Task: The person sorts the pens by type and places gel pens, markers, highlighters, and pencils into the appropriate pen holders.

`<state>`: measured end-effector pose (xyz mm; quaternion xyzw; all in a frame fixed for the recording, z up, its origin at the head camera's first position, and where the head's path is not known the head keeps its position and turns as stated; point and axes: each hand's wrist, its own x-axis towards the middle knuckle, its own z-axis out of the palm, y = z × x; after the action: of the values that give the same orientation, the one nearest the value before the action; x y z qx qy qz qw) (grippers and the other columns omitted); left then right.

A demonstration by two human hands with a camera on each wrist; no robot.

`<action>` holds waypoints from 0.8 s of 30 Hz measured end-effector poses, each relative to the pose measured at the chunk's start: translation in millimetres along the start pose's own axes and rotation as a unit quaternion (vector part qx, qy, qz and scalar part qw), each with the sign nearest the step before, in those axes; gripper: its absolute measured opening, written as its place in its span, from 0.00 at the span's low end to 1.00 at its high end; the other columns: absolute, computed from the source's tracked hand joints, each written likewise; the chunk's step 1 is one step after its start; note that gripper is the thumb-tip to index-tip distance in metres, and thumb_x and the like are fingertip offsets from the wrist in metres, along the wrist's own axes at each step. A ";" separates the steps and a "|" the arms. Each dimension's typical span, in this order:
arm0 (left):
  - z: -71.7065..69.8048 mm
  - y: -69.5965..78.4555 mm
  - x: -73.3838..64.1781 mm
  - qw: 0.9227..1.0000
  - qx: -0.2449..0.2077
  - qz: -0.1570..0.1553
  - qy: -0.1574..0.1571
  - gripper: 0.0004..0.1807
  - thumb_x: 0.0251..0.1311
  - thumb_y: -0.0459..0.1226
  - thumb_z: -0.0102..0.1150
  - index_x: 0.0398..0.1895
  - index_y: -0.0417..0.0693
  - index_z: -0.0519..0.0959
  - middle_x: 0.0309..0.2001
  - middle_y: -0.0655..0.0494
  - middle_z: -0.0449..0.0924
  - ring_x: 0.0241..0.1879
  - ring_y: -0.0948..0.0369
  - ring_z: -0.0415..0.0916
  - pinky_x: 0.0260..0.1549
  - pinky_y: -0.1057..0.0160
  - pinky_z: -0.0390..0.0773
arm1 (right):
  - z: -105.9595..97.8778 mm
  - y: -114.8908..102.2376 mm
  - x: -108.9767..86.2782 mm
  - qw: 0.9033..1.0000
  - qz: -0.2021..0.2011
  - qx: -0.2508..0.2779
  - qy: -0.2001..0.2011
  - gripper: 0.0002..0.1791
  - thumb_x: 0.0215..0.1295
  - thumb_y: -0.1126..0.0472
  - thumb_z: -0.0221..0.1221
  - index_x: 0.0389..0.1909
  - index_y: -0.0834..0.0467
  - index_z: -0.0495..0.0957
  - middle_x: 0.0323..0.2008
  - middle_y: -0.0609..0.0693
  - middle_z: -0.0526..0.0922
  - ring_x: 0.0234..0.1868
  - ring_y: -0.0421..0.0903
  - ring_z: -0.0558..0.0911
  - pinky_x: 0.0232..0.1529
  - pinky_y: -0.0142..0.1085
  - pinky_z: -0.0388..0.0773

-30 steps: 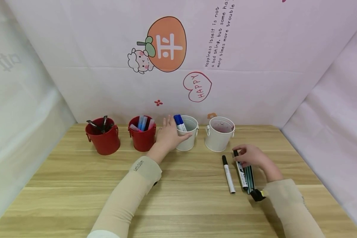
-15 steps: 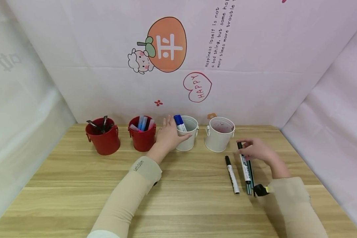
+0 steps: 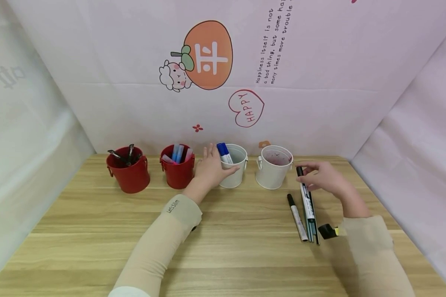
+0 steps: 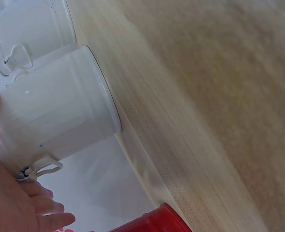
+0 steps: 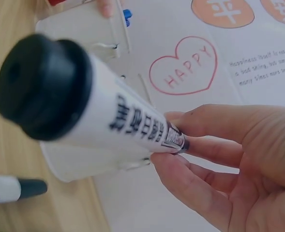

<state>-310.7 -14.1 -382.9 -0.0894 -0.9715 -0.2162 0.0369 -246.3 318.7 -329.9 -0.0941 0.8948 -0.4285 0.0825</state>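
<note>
My right hand [image 3: 323,177] pinches a black-capped white marker [image 3: 307,202] near its capped end, between thumb and fingers. In the right wrist view the marker [image 5: 118,108] points its black far end at the camera. Another black-capped marker [image 3: 297,217] lies on the table to the left, and thin dark green pens [image 3: 310,232] lie below the held one. My left hand [image 3: 209,169] rests at the rim of the middle white bucket [image 3: 235,180], thumb along its front, fingers spread beside it. Two blue-capped markers [image 3: 224,153] stand in that bucket.
Right of it stands a second white bucket [image 3: 272,178], nothing showing above its rim. To the left are a red bucket [image 3: 179,177] with pink and blue pens and another red bucket [image 3: 132,181] with dark-handled items. A printed white cloth [image 3: 301,107] rises behind the wooden table [image 3: 223,247].
My right hand has lifted the marker up and away, slightly rightward, off the pens. The loose marker on the table has shifted right and tilted. My left hand has stayed put.
</note>
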 end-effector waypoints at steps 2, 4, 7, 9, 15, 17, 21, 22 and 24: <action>0.2 -0.3 0.4 1.000 -0.003 0.001 0.003 0.65 0.58 0.72 0.57 0.82 0.37 0.45 0.82 0.42 0.42 0.80 0.43 0.39 0.70 0.38 0.58 | -1.0 -4.9 0.7 1.000 -0.005 0.000 0.004 0.33 0.69 0.65 0.65 0.70 0.73 0.66 0.50 0.66 0.73 0.32 0.45 0.83 0.38 0.37 0.86; 0.6 -0.4 0.8 1.000 -0.007 0.002 0.006 0.65 0.58 0.71 0.58 0.82 0.36 0.45 0.82 0.42 0.43 0.80 0.43 0.39 0.70 0.38 0.58 | -2.7 -9.3 1.9 1.000 -0.009 0.000 0.006 0.33 0.70 0.65 0.64 0.71 0.73 0.66 0.50 0.66 0.73 0.33 0.45 0.83 0.38 0.37 0.86; 0.9 -0.5 1.1 1.000 -0.010 0.003 0.009 0.65 0.58 0.71 0.58 0.82 0.36 0.45 0.82 0.42 0.43 0.80 0.43 0.39 0.71 0.38 0.57 | -4.0 -17.8 4.2 1.000 -0.011 -0.002 0.006 0.33 0.71 0.64 0.63 0.72 0.72 0.65 0.51 0.66 0.72 0.34 0.45 0.84 0.39 0.37 0.86; 1.0 -0.3 1.0 1.000 -0.011 0.003 0.009 0.65 0.58 0.71 0.58 0.82 0.36 0.45 0.82 0.42 0.43 0.80 0.43 0.39 0.71 0.38 0.57 | -4.5 -23.5 5.5 1.000 -0.012 -0.005 0.006 0.33 0.71 0.64 0.63 0.72 0.71 0.65 0.51 0.66 0.72 0.34 0.46 0.85 0.39 0.37 0.86; 0.7 0.2 0.5 1.000 -0.013 0.002 0.007 0.65 0.58 0.71 0.58 0.82 0.36 0.45 0.82 0.42 0.43 0.80 0.43 0.39 0.71 0.38 0.56 | -3.5 -37.3 9.6 1.000 -0.013 -0.004 0.003 0.33 0.71 0.64 0.63 0.72 0.71 0.65 0.51 0.66 0.72 0.33 0.47 0.86 0.39 0.38 0.86; 0.5 0.1 0.3 1.000 -0.013 0.002 0.008 0.65 0.58 0.71 0.58 0.82 0.36 0.45 0.82 0.42 0.43 0.80 0.43 0.39 0.71 0.38 0.57 | -2.8 -40.4 11.7 1.000 -0.014 -0.003 0.002 0.33 0.70 0.64 0.63 0.72 0.71 0.65 0.52 0.66 0.72 0.33 0.47 0.86 0.39 0.38 0.86; 0.2 0.1 -0.1 1.000 -0.014 0.000 0.007 0.65 0.58 0.71 0.59 0.82 0.37 0.45 0.82 0.42 0.43 0.80 0.43 0.39 0.71 0.38 0.56 | -0.9 -48.0 16.4 1.000 -0.015 -0.005 0.003 0.34 0.70 0.63 0.64 0.73 0.69 0.65 0.53 0.66 0.72 0.35 0.47 0.86 0.41 0.38 0.86; 0.2 0.1 -0.2 1.000 -0.014 0.000 0.007 0.65 0.58 0.71 0.59 0.82 0.37 0.45 0.82 0.42 0.43 0.80 0.43 0.39 0.71 0.38 0.56 | -0.3 -50.2 17.8 1.000 -0.016 -0.005 0.003 0.34 0.71 0.63 0.63 0.73 0.69 0.65 0.53 0.66 0.72 0.35 0.48 0.86 0.41 0.37 0.86; 0.0 0.3 -0.6 1.000 -0.013 -0.001 0.006 0.64 0.58 0.70 0.59 0.82 0.37 0.45 0.82 0.42 0.43 0.80 0.44 0.39 0.71 0.38 0.56 | 1.4 -54.7 20.8 1.000 -0.017 -0.002 0.004 0.34 0.71 0.62 0.63 0.73 0.68 0.65 0.54 0.65 0.72 0.36 0.48 0.86 0.42 0.38 0.86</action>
<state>-310.1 -13.9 -382.9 -0.0875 -0.9687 -0.2289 0.0409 -260.8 279.0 -289.4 -0.1080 0.8942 -0.4285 0.0715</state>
